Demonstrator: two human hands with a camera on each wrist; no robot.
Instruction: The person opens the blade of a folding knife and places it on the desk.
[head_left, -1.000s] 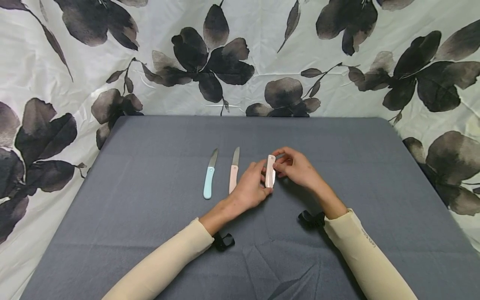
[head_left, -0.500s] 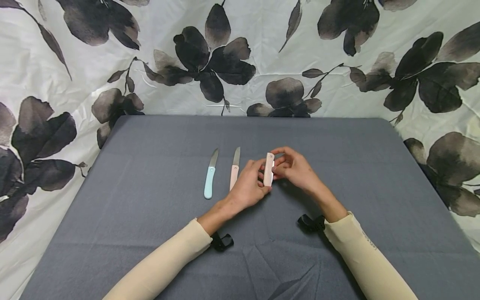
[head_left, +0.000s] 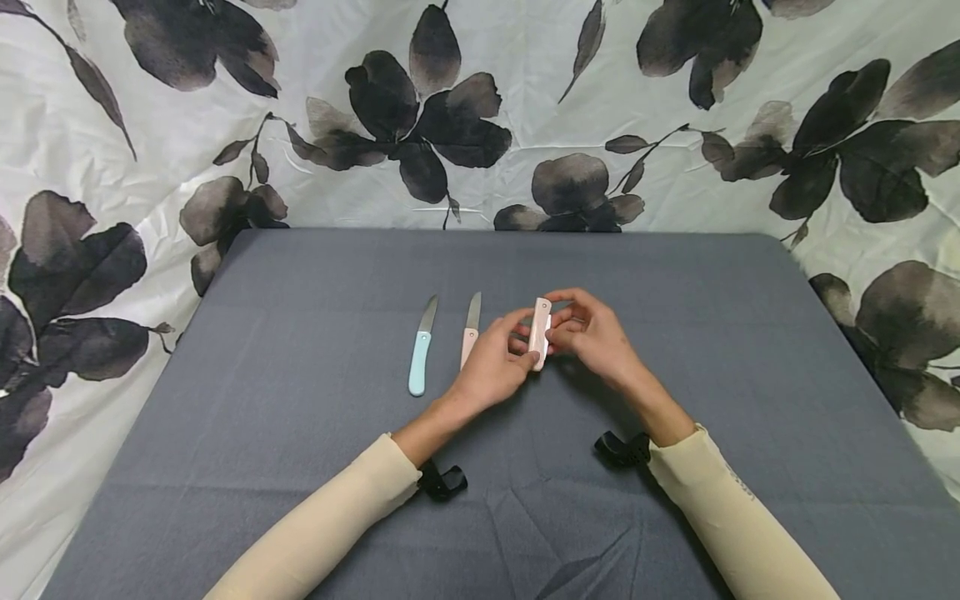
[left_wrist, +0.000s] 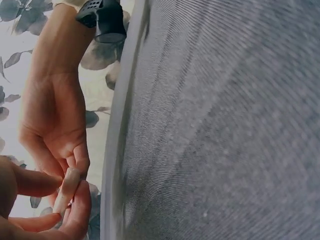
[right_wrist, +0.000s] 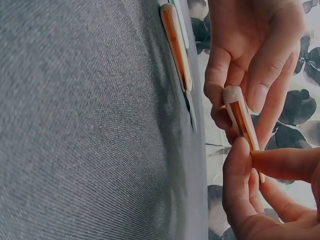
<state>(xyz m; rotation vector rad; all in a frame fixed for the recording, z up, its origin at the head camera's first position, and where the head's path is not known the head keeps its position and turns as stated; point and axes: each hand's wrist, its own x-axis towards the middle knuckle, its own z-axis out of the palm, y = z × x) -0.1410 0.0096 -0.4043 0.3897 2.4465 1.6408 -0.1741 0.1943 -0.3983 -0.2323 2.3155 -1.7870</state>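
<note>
A pink folding knife (head_left: 539, 332) is held up between both hands over the middle of the table, with its blade folded along the handle. My left hand (head_left: 489, 368) grips the handle from the left, thumb on its lower end. From the right, my right hand (head_left: 596, 340) pinches the blade's edge between thumb and finger; the right wrist view shows this pinch near the far end of the knife (right_wrist: 239, 114). Left of the hands lies a second pink knife (head_left: 470, 333), blade out, its lower handle hidden behind my left hand. Beside it is a light blue knife (head_left: 420, 360), also unfolded.
Grey cloth covers the table (head_left: 300, 467), wrinkled near the front. A white curtain (head_left: 540, 100) with dark flowers hangs behind and at both sides. Black wrist cameras (head_left: 442, 483) sit under both forearms, close above the cloth.
The held knife has risen slightly away from me. My left thumb has shifted from its bottom end up onto the handle's face. Both knives on the table stay put.
</note>
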